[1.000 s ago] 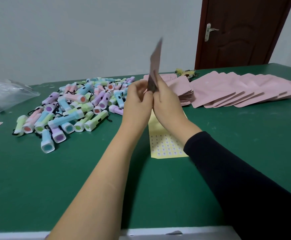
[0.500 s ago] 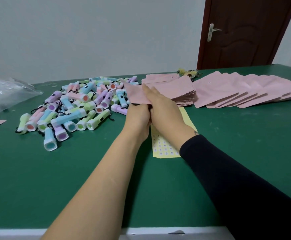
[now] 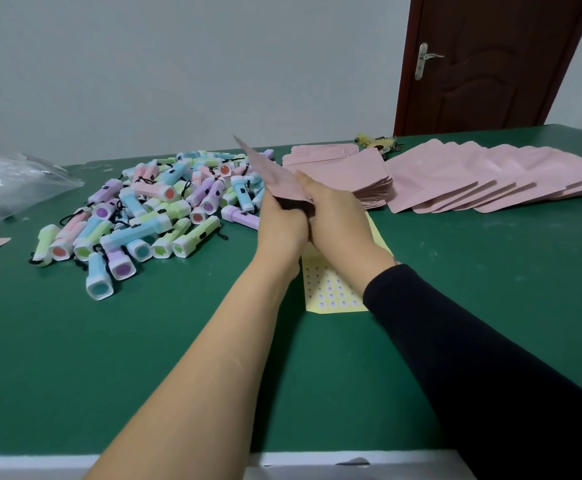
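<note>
Fingers of the left hand [image 3: 282, 226] and right hand [image 3: 338, 216] grip a flat pink plastic bag [image 3: 271, 175], tilted above the green tabletop [image 3: 144, 341].

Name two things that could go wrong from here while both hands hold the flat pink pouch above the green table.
The flat pink pouch is gripped only at its lower end by the left hand and right hand; it might slip or crease. The forearms hang over the yellow sticker sheet, which the black sleeve could drag or crumple.
</note>
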Action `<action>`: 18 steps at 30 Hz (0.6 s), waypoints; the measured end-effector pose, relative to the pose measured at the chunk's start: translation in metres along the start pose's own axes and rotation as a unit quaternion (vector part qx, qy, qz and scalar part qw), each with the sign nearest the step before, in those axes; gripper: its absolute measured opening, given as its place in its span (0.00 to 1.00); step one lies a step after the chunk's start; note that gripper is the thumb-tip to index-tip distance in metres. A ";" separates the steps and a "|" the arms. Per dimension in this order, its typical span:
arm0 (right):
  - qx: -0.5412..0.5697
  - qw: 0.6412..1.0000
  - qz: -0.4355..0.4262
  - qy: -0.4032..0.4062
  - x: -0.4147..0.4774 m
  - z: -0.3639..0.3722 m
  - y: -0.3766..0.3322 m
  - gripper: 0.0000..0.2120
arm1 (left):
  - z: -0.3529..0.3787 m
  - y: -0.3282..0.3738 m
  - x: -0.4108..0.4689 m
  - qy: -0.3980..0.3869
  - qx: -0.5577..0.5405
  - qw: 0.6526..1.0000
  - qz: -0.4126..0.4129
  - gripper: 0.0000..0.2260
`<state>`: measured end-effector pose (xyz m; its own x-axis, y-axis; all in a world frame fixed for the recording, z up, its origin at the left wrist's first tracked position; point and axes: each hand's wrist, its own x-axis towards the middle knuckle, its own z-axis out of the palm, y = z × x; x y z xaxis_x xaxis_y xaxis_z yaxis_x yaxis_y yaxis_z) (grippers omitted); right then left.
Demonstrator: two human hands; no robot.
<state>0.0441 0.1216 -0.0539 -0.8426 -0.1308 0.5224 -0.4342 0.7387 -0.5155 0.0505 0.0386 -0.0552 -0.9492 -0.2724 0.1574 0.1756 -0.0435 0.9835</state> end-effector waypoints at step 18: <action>-0.015 0.999 0.016 -0.028 -0.002 0.003 -0.003 0.22 | -0.003 0.002 -0.001 0.025 -0.047 0.997 -0.059 0.19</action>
<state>0.0463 0.1175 -0.0549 -0.8725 -0.1426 0.4674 -0.3978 0.7628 -0.5098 0.0525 0.0355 -0.0532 -0.9509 -0.3075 0.0350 0.0900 -0.1666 0.9819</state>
